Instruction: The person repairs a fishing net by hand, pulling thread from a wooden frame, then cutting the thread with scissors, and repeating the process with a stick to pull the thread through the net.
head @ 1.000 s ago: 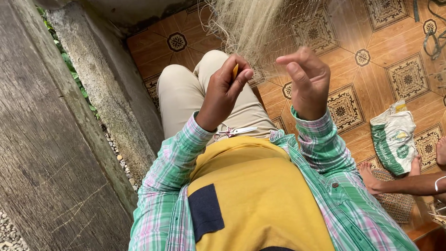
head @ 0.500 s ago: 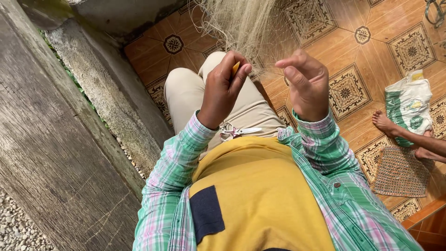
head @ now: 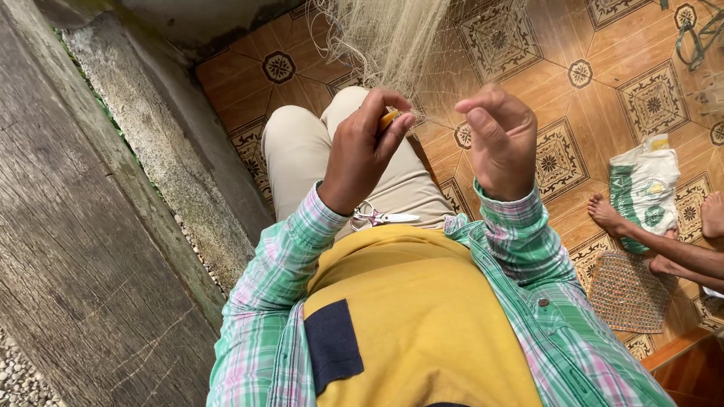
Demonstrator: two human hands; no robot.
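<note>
Left hand (head: 366,151) raised over the lap, fingers curled tight round a small yellow-orange tool (head: 388,118), only its tip showing between thumb and forefinger. Right hand (head: 499,139) raised just beside it, fingers bent and pinched together, apparently on a fine thread of the net; grip itself too fine to tell for sure. Pale fishing net (head: 392,38) hung in a bunch from the top edge of the view, down to both hands, spread thin over the patterned floor tiles (head: 641,98) behind. Small scissors (head: 381,218) lay on the lap, on the beige trousers, just below the left wrist. Rough concrete wall (head: 83,226) along the left side. Another person's bare foot (head: 607,215) near the right edge, beside a white-and-green sack (head: 645,188) and a woven mat (head: 626,290) on the tiles.
</note>
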